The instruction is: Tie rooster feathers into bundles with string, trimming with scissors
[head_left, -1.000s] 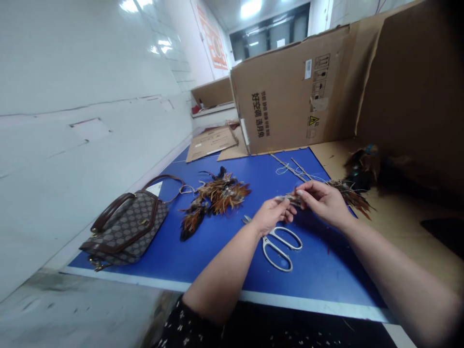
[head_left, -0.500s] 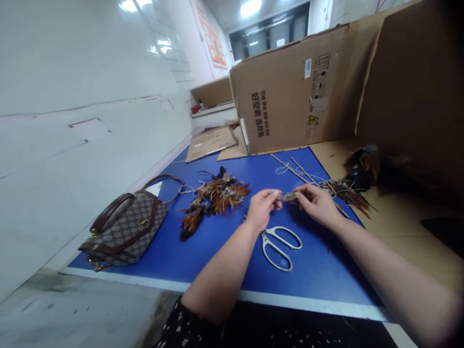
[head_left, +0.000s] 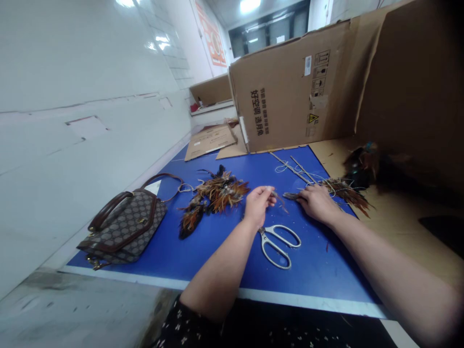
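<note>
My left hand (head_left: 258,204) is closed in a pinch on a thin feather (head_left: 279,197) that sticks out to the right, just above the blue table (head_left: 224,241). My right hand (head_left: 318,202) rests on the table with its fingers closed on the stem end of a bundle of brown feathers (head_left: 344,191) that trails off to the right. A pair of white-handled scissors (head_left: 277,241) lies on the table right below both hands. Left of my left hand sits a loose pile of brown and orange feathers (head_left: 212,195).
A brown patterned handbag (head_left: 123,227) lies at the table's left front. A large cardboard box (head_left: 290,92) stands at the back, with flat cardboard (head_left: 210,140) beside it. Thin sticks and pale thread (head_left: 293,169) lie behind my hands. More dark feathers (head_left: 362,164) sit on brown cardboard at right.
My hands have drawn apart: the left has pulled one feather away to the left, and the right has dropped onto the table with the bundle.
</note>
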Demonstrator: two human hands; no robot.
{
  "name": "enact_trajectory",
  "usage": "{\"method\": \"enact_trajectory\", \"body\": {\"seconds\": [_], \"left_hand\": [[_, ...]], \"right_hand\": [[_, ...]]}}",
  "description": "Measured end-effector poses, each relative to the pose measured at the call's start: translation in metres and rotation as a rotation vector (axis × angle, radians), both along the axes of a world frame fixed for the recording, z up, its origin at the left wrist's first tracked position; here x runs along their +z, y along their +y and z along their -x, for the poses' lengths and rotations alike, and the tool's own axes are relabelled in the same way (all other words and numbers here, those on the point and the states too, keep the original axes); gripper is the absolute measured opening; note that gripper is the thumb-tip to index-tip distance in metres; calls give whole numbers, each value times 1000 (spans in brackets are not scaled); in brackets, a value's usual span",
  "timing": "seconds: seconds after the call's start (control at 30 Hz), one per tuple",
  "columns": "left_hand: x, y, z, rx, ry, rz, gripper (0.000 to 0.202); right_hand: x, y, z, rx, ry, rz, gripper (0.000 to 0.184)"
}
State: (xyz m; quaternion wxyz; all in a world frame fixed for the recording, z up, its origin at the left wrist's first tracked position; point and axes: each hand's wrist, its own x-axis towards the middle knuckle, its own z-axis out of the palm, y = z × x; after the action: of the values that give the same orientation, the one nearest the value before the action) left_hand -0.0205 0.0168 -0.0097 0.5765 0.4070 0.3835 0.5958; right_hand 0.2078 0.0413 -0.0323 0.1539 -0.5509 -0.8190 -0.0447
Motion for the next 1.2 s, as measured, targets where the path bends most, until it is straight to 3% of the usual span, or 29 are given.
{"method": "enact_trajectory", "body": {"seconds": [0.1, 0.2, 0.33, 0.43, 0.6, 0.73, 1.03, 1.2], "left_hand": [[0, 1, 0, 19, 11, -9, 39], [0, 3, 0, 26, 4, -36, 37], [1, 2, -2, -4, -27, -51, 36], [1, 0, -5, -40, -32, -29, 38], [2, -1, -6, -47, -23, -18, 42], [1, -1, -5, -29, 19, -31, 44], [-4, -7, -9, -143, 223, -85, 43], [-6, -10, -17, -203, 141, -32, 50]], "right_hand": [[1, 1, -2, 1, 148, -64, 29], [4, 0, -2, 2, 448, -85, 28], [4, 1, 0, 17, 914, 39, 24], [4, 2, 1, 33, 1114, 118, 34], [18, -5, 1, 34, 1143, 76, 42], [28, -14, 2, 111, 1219, 142, 43], [25, -16, 9, 79, 1374, 222, 41], [30, -23, 23, 165, 1519, 297, 39]]}}
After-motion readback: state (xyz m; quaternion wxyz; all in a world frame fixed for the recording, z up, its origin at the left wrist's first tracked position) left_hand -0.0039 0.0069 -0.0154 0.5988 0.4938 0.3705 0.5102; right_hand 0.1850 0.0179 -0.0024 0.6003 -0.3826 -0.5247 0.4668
